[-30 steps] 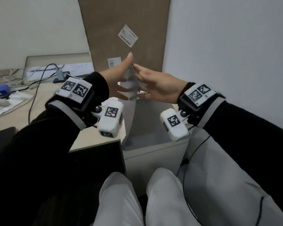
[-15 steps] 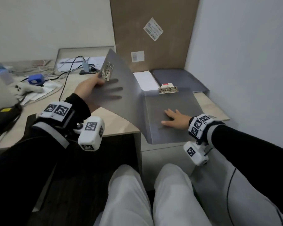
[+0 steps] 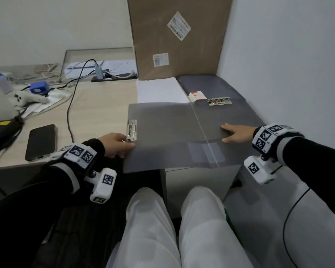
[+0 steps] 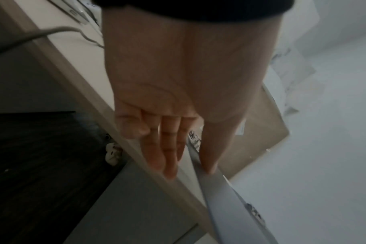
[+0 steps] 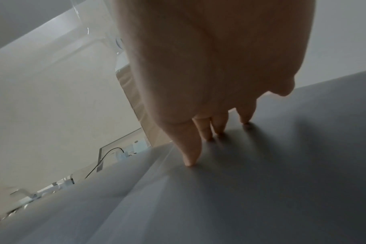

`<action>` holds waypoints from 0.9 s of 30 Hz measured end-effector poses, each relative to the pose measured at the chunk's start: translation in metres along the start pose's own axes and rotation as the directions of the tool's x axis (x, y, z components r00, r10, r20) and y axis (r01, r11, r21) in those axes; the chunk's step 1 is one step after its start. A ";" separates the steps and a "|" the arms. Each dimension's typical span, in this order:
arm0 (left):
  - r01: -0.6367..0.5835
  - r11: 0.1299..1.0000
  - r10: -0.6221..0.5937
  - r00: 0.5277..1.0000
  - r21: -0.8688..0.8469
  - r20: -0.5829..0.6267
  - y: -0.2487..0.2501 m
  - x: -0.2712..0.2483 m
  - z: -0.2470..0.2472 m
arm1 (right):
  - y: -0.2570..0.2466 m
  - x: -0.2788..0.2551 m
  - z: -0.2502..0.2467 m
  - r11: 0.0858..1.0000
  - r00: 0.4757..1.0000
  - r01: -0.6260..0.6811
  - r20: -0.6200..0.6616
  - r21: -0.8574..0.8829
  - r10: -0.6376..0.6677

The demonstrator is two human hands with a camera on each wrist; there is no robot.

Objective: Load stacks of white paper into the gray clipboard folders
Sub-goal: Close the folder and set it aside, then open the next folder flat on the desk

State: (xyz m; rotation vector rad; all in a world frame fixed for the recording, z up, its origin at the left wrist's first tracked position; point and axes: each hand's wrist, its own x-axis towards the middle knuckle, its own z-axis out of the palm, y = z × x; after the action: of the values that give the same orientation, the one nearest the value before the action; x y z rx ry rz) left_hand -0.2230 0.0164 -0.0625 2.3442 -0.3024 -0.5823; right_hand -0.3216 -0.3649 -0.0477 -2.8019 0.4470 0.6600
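Observation:
A gray clipboard folder [image 3: 162,132] lies open flat across the desk's front right corner. One metal clip [image 3: 219,101] sits at its top right, another clip [image 3: 132,129] on its left edge. My left hand [image 3: 122,145] pinches the left cover's edge just below that side clip. In the left wrist view the thumb lies on top of the cover [image 4: 230,206] and the fingers [image 4: 167,158] underneath. My right hand [image 3: 234,133] presses flat on the right half, its fingertips [image 5: 207,135] down on the gray surface [image 5: 261,189]. A stack of white paper [image 3: 159,89] lies behind the folder.
A darker folder [image 3: 205,84] and a small red-and-white box [image 3: 196,95] lie at the back right. A tall cardboard box [image 3: 176,35] leans on the wall. A black phone [image 3: 41,142], a cable [image 3: 70,113] and a white controller [image 3: 27,98] lie on the left.
The folder stood on edge between both hands, then my left hand swung its left cover down. It now lies flat. My right hand stays pressed on the right half.

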 end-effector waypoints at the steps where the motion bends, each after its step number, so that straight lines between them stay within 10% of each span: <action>1: -0.006 0.991 0.006 1.000 0.133 -0.005 0.006 -0.001 0.003 | 0.001 0.000 -0.004 0.999 0.999 -0.030 -0.023 -0.043 0.029; 7: 0.049 0.807 -0.013 0.998 0.589 -0.065 0.035 0.009 0.005 | -0.028 0.003 -0.023 0.993 0.991 0.012 -0.128 -0.120 -0.027; 14: -0.075 0.920 0.111 0.991 0.385 -0.074 0.044 0.026 -0.005 | -0.090 0.026 -0.010 0.968 0.966 0.252 -0.051 -0.005 -0.252; 27: -0.076 0.811 -0.021 0.987 0.580 0.159 0.046 0.025 -0.010 | -0.096 0.044 0.011 0.966 0.966 0.256 0.045 -0.030 -0.254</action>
State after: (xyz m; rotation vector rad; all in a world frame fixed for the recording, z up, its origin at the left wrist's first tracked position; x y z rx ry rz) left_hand -0.1988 -0.0208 -0.0335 2.8817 -0.6716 -0.7432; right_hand -0.2558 -0.2827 -0.0635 -2.8051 0.0633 0.6713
